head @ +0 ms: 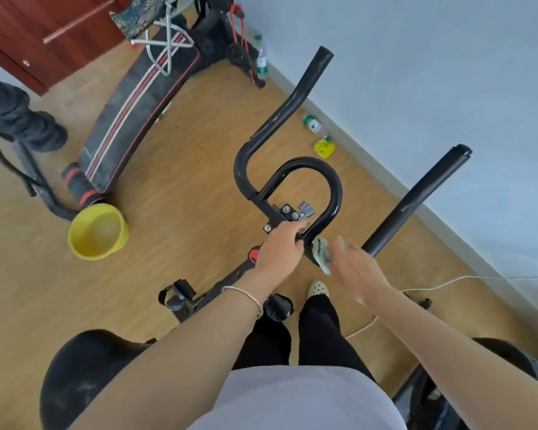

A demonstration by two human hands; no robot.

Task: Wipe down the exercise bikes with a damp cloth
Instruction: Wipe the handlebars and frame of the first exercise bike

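Head view. Left hand (280,246) grips the bar (335,193) at its clamp, steadying it. Right hand (356,268) (blurred, grasp unclear) meets the cloth (322,254) at the loop's base. Best: wrap the cloth round the tube and wipe lengthwise.

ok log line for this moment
left hand grips handlebar | right hand with cloth against handlebar, blurred | yellow basin on floor

bucket (98,231) left of handlebar (305,178), on floor (199,150).
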